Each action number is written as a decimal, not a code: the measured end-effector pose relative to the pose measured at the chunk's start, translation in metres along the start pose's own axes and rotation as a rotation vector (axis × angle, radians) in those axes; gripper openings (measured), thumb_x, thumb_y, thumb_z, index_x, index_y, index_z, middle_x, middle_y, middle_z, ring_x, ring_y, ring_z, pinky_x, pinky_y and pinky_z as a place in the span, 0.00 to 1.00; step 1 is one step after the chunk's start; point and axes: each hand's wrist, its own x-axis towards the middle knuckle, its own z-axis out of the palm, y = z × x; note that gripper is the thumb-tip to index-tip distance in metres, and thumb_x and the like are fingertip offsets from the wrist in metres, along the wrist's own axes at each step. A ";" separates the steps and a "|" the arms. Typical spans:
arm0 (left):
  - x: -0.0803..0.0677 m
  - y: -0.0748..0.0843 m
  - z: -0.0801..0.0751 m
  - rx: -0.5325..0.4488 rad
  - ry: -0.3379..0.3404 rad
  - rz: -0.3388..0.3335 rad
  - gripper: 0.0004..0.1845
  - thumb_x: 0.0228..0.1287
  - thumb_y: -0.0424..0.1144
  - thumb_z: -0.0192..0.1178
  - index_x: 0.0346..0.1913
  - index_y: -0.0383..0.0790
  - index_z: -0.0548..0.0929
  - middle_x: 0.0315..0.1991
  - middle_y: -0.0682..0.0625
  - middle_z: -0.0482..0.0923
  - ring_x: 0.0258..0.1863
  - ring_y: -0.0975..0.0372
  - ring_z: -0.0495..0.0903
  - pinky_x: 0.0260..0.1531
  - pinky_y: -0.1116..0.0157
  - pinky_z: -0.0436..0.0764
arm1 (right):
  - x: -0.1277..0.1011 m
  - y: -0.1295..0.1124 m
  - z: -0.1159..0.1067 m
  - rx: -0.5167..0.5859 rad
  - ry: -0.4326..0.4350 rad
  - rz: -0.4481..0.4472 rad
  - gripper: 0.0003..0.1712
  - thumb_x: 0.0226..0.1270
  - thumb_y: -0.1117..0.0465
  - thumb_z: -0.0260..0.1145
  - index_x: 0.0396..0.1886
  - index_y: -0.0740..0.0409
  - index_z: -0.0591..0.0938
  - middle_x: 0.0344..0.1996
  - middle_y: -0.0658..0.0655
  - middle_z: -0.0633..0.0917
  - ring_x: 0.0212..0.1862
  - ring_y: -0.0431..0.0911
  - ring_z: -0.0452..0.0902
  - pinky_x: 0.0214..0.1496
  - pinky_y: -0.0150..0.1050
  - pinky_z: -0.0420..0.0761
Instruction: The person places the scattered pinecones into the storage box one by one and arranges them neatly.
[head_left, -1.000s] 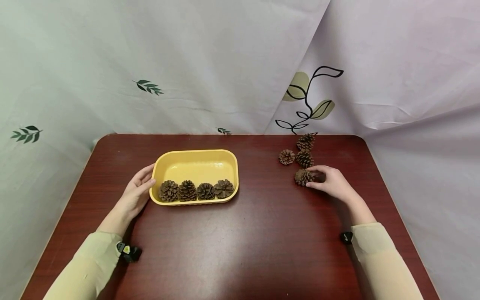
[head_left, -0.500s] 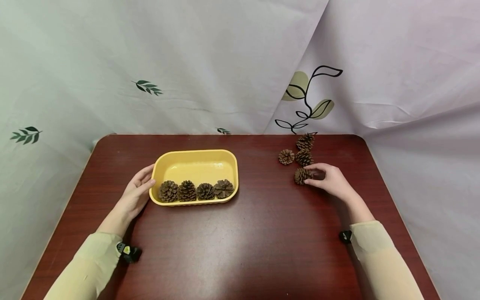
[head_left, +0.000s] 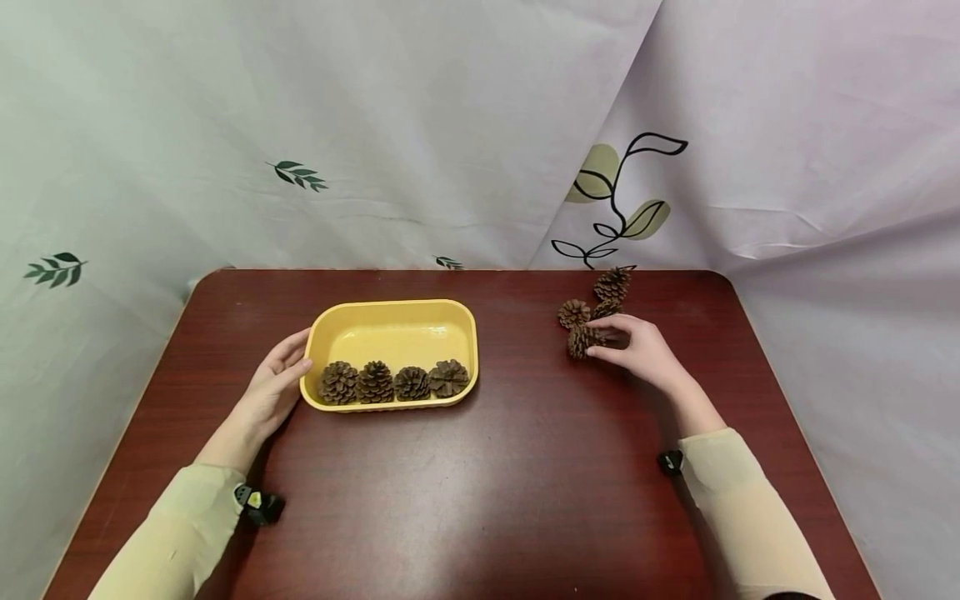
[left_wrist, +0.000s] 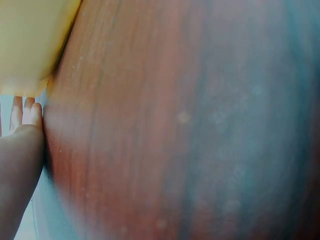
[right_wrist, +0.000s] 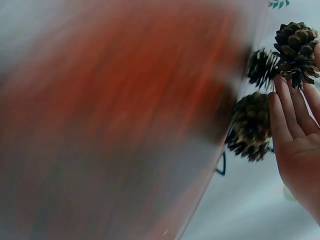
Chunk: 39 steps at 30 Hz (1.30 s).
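My right hand (head_left: 636,348) grips a brown pine cone (head_left: 581,342) between thumb and fingers, on the right of the table. Another pine cone (head_left: 573,313) sits just behind the gripped one. Two more stand farther back: one pine cone (head_left: 606,309) is partly covered by the fingers, and the rear pine cone (head_left: 612,285) is near the far edge. The right wrist view has the held pine cone (right_wrist: 296,47) at the fingertips. At left, my left hand (head_left: 273,383) holds the left end of a yellow tray (head_left: 390,307), thumb at the rim. Several pine cones (head_left: 375,383) line its near side.
The dark red wooden table (head_left: 480,492) reaches back to a pale curtain (head_left: 420,150) with leaf prints. A small black camera (head_left: 258,506) is strapped at the left wrist, another black camera (head_left: 670,462) at the right.
My right hand has moved left and slightly away from me, carrying the gripped pine cone toward the others behind. The left hand and the tray have stayed put.
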 end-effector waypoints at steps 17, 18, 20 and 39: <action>0.001 0.000 0.000 -0.003 0.004 -0.001 0.26 0.69 0.19 0.40 0.69 0.35 0.60 0.61 0.52 0.72 0.57 0.66 0.75 0.51 0.72 0.77 | 0.048 -0.049 0.030 0.009 -0.016 -0.179 0.25 0.50 0.50 0.75 0.50 0.51 0.83 0.46 0.46 0.83 0.51 0.40 0.77 0.55 0.39 0.75; 0.001 0.000 0.000 -0.006 0.004 -0.001 0.26 0.69 0.19 0.40 0.69 0.35 0.60 0.61 0.52 0.72 0.57 0.66 0.75 0.51 0.72 0.77 | 0.050 -0.052 0.032 0.010 -0.018 -0.189 0.25 0.51 0.50 0.75 0.50 0.52 0.83 0.46 0.46 0.83 0.51 0.40 0.76 0.56 0.39 0.74; 0.002 0.000 0.000 -0.013 0.002 0.001 0.26 0.69 0.19 0.40 0.69 0.35 0.61 0.60 0.52 0.72 0.57 0.66 0.75 0.51 0.72 0.77 | 0.055 -0.058 0.036 0.008 -0.018 -0.205 0.25 0.51 0.50 0.75 0.49 0.51 0.83 0.45 0.46 0.83 0.51 0.40 0.76 0.56 0.39 0.74; 0.001 -0.002 -0.001 -0.019 -0.003 0.006 0.26 0.69 0.19 0.41 0.68 0.35 0.61 0.61 0.50 0.71 0.57 0.64 0.74 0.51 0.72 0.77 | 0.085 -0.110 0.078 0.065 0.009 -0.200 0.25 0.49 0.50 0.76 0.49 0.47 0.83 0.46 0.46 0.83 0.52 0.40 0.76 0.59 0.35 0.74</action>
